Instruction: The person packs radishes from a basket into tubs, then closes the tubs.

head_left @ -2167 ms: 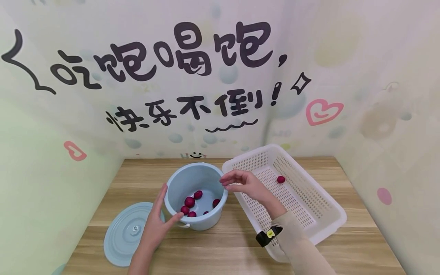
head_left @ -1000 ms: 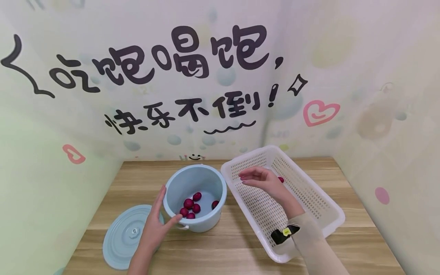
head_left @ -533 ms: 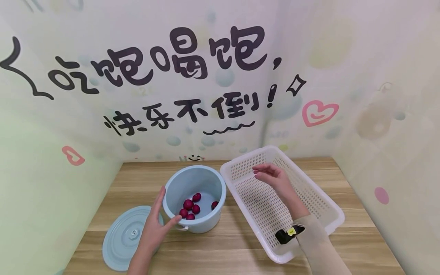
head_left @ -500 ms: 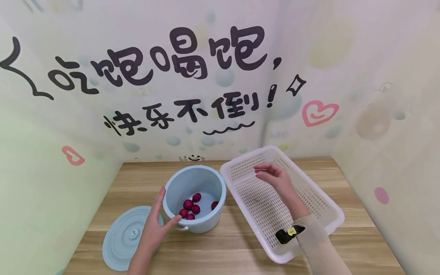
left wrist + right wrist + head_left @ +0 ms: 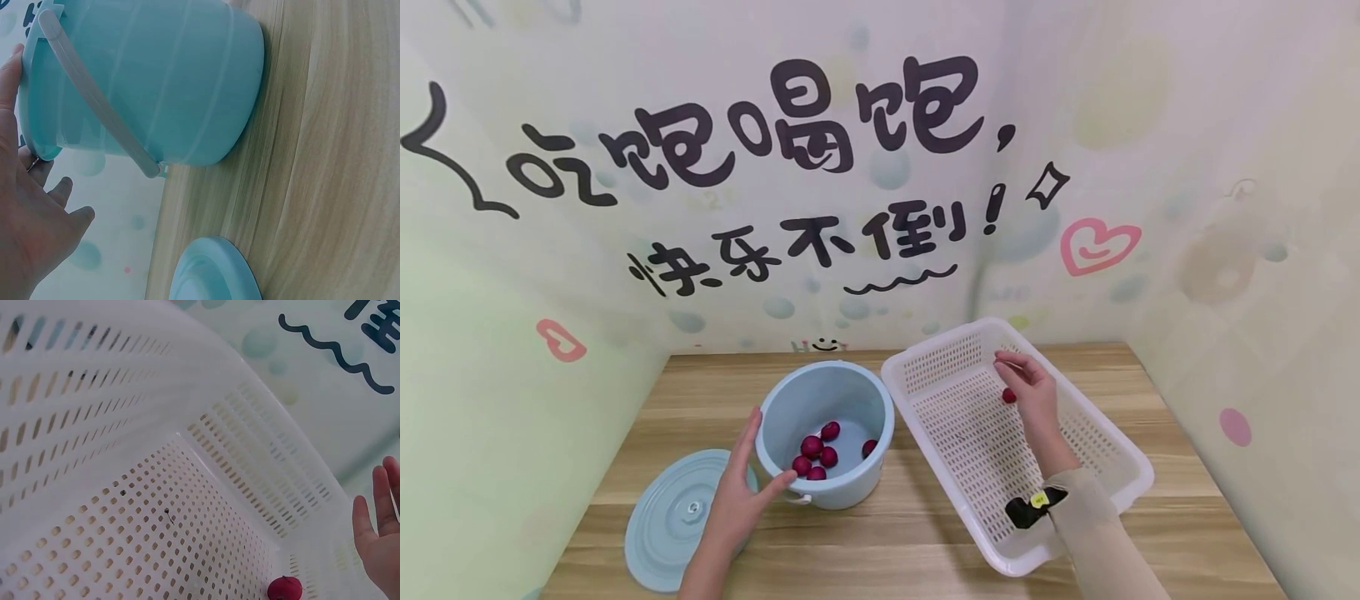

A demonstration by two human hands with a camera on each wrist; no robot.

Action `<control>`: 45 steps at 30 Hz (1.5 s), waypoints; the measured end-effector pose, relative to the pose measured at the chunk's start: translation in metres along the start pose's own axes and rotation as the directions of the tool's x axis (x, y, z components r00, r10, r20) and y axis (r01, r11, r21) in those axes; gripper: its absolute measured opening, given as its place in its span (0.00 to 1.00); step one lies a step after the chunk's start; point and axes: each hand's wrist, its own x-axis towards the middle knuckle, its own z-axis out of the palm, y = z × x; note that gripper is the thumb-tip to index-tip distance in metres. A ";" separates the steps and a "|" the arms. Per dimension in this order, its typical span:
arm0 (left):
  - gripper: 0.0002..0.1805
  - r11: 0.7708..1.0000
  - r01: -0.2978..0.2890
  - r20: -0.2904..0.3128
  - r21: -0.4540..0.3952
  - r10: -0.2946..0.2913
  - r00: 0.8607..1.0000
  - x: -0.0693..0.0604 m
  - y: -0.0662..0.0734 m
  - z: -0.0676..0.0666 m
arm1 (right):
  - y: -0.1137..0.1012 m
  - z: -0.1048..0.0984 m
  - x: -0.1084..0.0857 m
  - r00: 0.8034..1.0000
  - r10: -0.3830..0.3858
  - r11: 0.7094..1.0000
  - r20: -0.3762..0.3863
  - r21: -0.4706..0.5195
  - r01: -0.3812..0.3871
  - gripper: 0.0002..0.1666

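Observation:
My left hand [image 5: 741, 487] rests at the rim of a light-blue bucket [image 5: 859, 486], thumb and fingers spread and nearly straight against it. In the left wrist view the bucket's pale handle [image 5: 100, 100] hangs down its side. Several small, round, dark-red radishes [image 5: 812, 447] lie on the bucket's bottom. My right hand [image 5: 1036, 400] hovers over the white perforated basket [image 5: 955, 492], with nothing seen between its fingers. One red radish [image 5: 1009, 396] lies in the basket just below these fingers, partly hidden by them. In the right wrist view the fingers stand above and apart from that radish [image 5: 285, 588].
A light-blue lid [image 5: 662, 525] with a small knob lies on the wooden table [image 5: 865, 554], left of the bucket and partly behind my left forearm. Basket and bucket stand close side by side. A printed wall [image 5: 737, 208] closes off the back. A dark fragment [image 5: 169, 515] lies in the basket.
My right hand has moved right, from the bucket's rim to above the basket's radish. One more radish shows plainly in the bucket's cluster. My left hand stays at the rim.

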 end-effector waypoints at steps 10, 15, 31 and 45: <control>0.54 1.000 -0.004 -0.005 0.001 0.004 1.000 0.001 0.000 0.000 | 0.014 -0.007 0.014 0.988 0.099 0.994 -0.116 -0.033 -0.104 0.18; 0.54 1.000 -0.011 -0.007 0.005 0.011 1.000 0.001 0.001 0.000 | 0.021 -0.009 0.019 0.975 0.179 0.973 -0.132 -0.120 -0.195 0.23; 0.54 1.000 -0.027 -0.006 -0.002 0.027 1.000 -0.002 0.000 -0.001 | 0.047 -0.015 0.020 0.944 0.323 0.869 -0.065 -0.374 -0.323 0.22; 0.54 1.000 -0.025 -0.008 0.004 0.026 1.000 -0.002 0.001 0.000 | 0.049 -0.015 0.014 0.904 0.426 0.798 0.022 -0.480 -0.364 0.20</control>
